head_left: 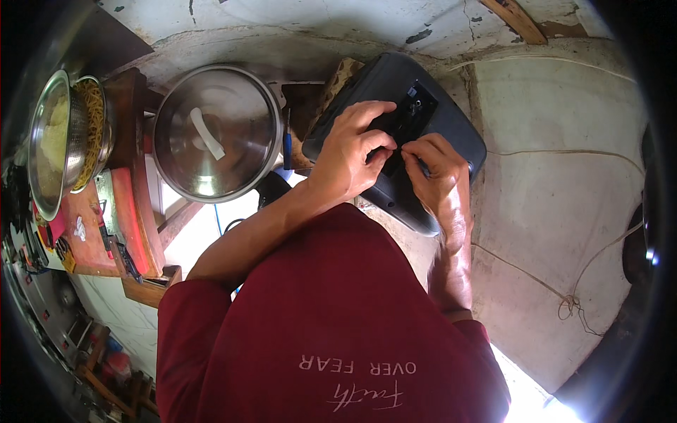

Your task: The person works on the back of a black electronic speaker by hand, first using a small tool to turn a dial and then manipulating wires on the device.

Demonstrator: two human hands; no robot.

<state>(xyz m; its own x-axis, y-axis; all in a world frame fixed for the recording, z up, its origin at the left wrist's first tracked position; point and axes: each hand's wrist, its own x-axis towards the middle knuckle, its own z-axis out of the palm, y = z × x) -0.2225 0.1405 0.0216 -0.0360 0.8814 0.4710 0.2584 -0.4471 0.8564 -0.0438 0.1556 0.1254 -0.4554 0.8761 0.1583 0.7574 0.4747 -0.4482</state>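
Observation:
A large dark plastic case [441, 92] with rounded corners lies in front of me, tilted toward the right. Its upper face has a recessed black panel [423, 95], where a small shiny metal piece [417, 106] shows. Over the left part of this panel is my left hand [349, 155], its index finger reaching out and the other fingertips pinched together. My right hand [438, 173] comes from the right, thumb and fingertips pinched close to the left hand's. Whatever lies between the fingertips of either hand is too small or hidden to make out.
To the left stands a big metal pot with a shiny lid [243, 151] and white handle. Further left, a wooden table [92, 243] bears a metal colander [56, 151], a bowl of noodles [90, 127] and knives [125, 261]. A thin cord [529, 275] runs along the right-hand surface.

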